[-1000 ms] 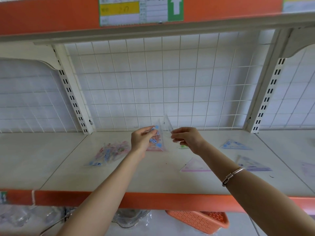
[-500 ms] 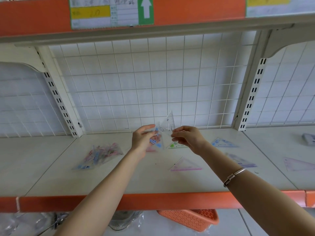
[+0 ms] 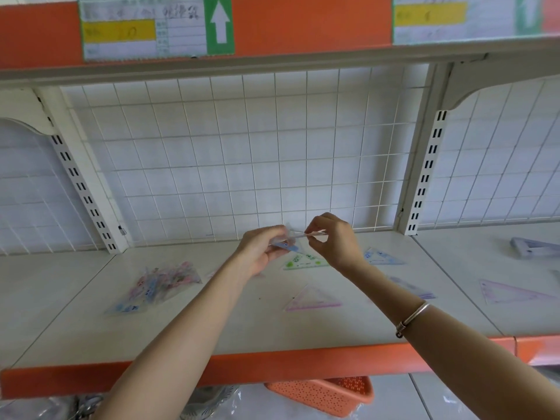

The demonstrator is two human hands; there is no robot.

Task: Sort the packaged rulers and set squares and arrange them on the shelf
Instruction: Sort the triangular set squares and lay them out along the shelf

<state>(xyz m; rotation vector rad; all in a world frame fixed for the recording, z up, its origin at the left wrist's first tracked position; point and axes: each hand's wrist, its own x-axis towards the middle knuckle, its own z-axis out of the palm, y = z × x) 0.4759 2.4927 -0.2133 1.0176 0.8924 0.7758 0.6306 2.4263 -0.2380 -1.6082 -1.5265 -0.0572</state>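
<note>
set square [image 3: 290, 246] in left hand [image 3: 261, 250]

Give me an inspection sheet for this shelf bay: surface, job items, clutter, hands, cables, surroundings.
Surface: white shelf board with an orange front edge; items lie scattered flat on it.
Job's things: clear packet with a blue ruler strip held above the board; pile of colourful packets at left; green set square, blue set square, pink set square and purple set square lying apart.
Clutter: grey-lilac object far right, too blurred to identify.
Hands: left hand and right hand both pinch the packet.
Cables: nothing seen.
Surroundings: white wire grid back panel; price label above; orange perforated basket below.
</note>
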